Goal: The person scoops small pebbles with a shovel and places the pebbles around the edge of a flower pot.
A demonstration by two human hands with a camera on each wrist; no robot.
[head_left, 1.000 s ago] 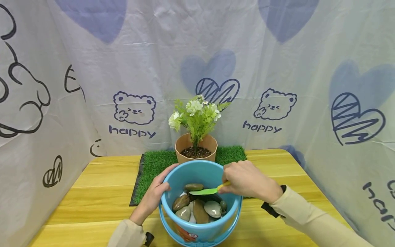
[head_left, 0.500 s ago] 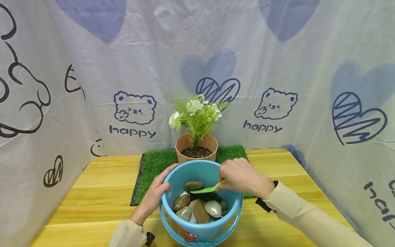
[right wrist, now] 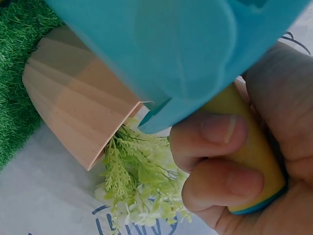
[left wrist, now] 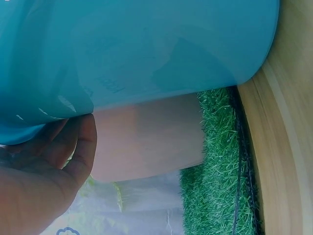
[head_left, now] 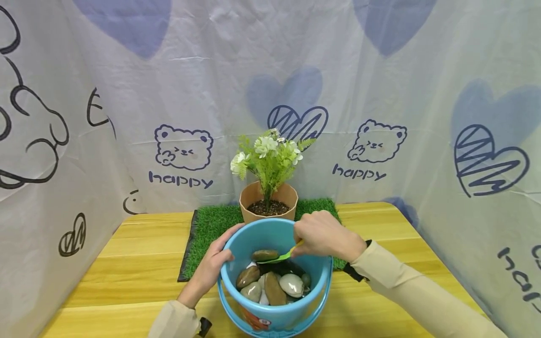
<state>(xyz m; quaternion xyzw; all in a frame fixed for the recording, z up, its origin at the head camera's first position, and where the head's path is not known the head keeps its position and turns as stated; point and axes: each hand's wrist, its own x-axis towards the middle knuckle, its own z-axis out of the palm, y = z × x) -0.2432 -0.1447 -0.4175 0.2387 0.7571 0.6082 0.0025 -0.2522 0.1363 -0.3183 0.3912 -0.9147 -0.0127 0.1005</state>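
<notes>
My left grip pinches the rim of the bucket, seemingly to steady it; my right grip clasps the shovel by its handle, blade slanting inside by the stones. The bucket stands midway between the bench's left and right edges, leaving sideways room; the flowerpot restricts farward movement.

The round plastic bucket is sky blue, the slim bladed tool lime green and yellow, the smooth oval stones mostly brown and grey. Blue hearts and navy line-drawn bears pattern the pale fabric backdrop.
</notes>
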